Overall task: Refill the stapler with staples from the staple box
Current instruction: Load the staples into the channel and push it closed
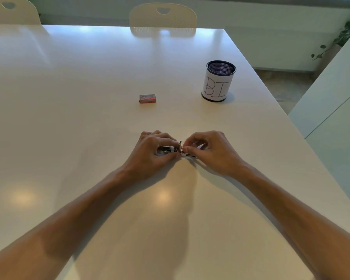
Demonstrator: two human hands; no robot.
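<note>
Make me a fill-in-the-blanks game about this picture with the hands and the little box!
1. Both hands, the left hand and the right hand, hold the small metal ____.
2. The staple box lies closed on the white ____, touched by neither hand.
3. The mesh cup wears a paper label with the letters ____.
4. Behind the table stand two empty ____.

Missing words: stapler; table; BI; chairs
</note>
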